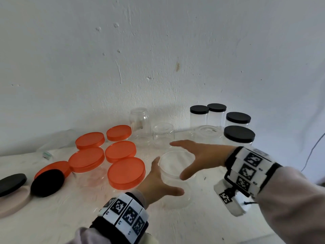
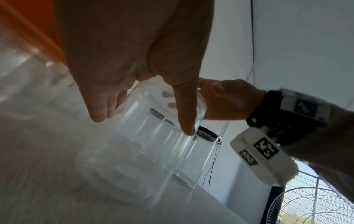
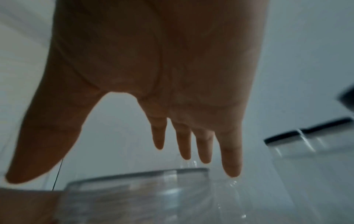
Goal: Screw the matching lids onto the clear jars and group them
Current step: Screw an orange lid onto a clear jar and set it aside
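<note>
Jar [image 1: 175, 175], clear and lidless, stands upright near the middle of the white table [image 1: 202, 226], between both hands. The left hand [image 1: 159, 184] lies against its near left side with fingers and thumb straight and spread. The right hand [image 1: 202, 155] hovers over the rim from the right, thumb and fingers splayed wide; neither hand has closed on the jar, and I cannot tell whether the right one touches it.

To the left stand five jars with orange lids [image 1: 126, 172] on them, grouped together. At the far right stand four jars with black lids [image 1: 239, 133], also grouped. Lidless jars [image 1: 162, 132] wait at the far middle, and two loose black lids [image 1: 47, 182] lie at the near left, the nearer propped on an orange one. By my reckoning most of the work is done; the few open jars are left to be capped and grouped.
</note>
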